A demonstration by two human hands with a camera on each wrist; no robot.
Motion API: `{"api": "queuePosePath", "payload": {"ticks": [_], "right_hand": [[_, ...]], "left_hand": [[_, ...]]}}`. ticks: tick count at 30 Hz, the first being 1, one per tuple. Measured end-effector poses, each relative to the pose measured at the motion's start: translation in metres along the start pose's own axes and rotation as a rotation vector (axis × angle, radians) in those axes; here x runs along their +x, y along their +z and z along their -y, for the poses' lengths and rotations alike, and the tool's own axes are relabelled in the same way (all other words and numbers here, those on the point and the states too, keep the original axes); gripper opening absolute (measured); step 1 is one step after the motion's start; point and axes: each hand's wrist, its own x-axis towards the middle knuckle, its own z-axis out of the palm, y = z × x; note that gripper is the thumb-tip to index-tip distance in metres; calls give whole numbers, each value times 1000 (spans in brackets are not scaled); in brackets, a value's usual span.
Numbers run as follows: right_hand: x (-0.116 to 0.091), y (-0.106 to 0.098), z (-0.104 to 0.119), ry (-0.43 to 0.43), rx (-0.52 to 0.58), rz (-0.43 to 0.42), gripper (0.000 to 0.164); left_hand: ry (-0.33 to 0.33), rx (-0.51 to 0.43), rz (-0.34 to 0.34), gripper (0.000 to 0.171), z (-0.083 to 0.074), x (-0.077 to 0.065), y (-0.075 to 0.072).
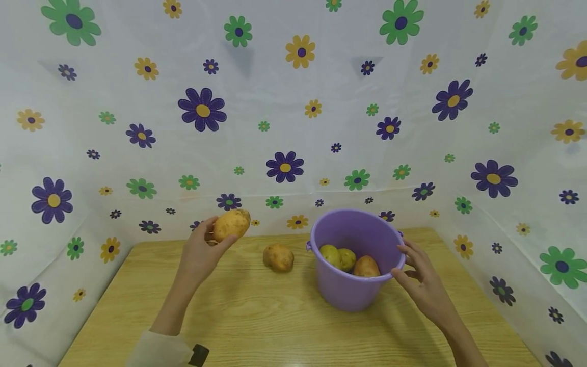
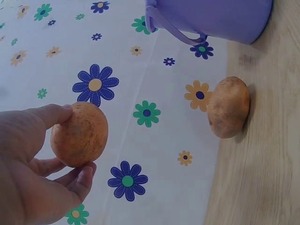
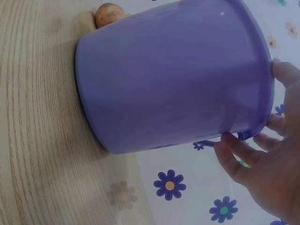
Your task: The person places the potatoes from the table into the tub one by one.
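Note:
My left hand (image 1: 202,252) holds a yellow-brown potato (image 1: 232,225) up above the back left of the table, thumb on one side and fingers on the other. In the left wrist view the same potato (image 2: 79,135) sits at the fingertips. At the right stands a purple bucket (image 1: 348,295), upright, with several potatoes (image 1: 366,266) inside it, some greener than others. On the bucket's right side my right hand (image 1: 424,288) holds the rim, thumb toward the front and fingers farther back, near a handle lug. Another potato (image 1: 278,257) lies on the table left of the bucket.
The wooden table (image 1: 275,326) ends at the back against a white sheet (image 1: 284,137) printed with flowers, which also rises along both sides. The bucket's handle (image 2: 176,28) hangs on its far side in the left wrist view.

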Motion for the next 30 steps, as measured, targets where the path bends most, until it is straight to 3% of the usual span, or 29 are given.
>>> {"api": "queuePosePath", "payload": {"ticks": [14,30], "right_hand": [[0,0,0,2,-9,3,54],[0,-1,-1,-9,-13,3,54]], "left_hand": [[3,-28,23,83,-1,0,-3],[19,-43,65,81,-18,0,14]]}}
